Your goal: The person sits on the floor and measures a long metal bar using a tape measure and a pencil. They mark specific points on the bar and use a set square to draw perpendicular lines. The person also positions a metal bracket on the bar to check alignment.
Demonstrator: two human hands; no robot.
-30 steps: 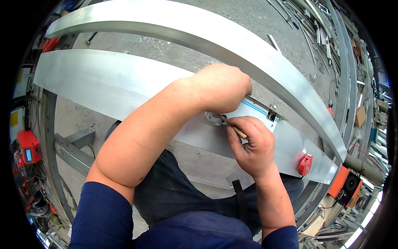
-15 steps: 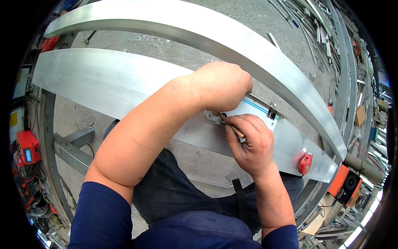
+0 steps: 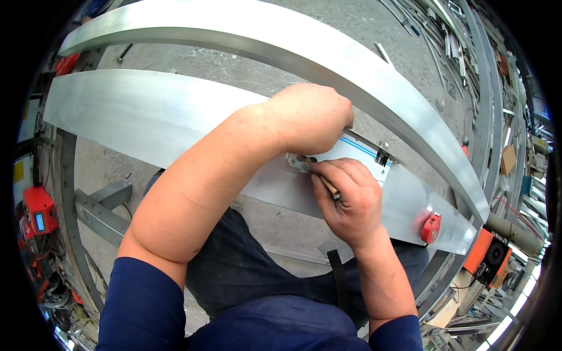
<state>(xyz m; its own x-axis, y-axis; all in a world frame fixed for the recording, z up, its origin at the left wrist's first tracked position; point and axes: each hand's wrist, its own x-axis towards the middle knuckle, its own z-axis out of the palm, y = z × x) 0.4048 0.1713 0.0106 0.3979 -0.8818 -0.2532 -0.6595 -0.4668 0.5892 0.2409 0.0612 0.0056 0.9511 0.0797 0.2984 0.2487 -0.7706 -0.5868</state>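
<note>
My right hand pinches a thin brown pencil-like tool, its upper end sticking out past my thumb. The tool's point is at a small metal fitting, partly under my fingers. Just beyond it my left hand is closed, knuckles up, resting over a flat white plate with blue lines. Its fingertips and whatever they hold are hidden. The plate lies across a wide silver metal panel. A small black fitting shows at the plate's right end.
A red tape measure lies on the panel's right part. Beyond the panel arches a thick silver metal beam. A steel frame stands at left beside a red machine. An orange-and-black box is at right, near piled metal lengths.
My right hand and the tool have shifted slightly left. My left hand has also moved a little left and up, still closed over the plate.
</note>
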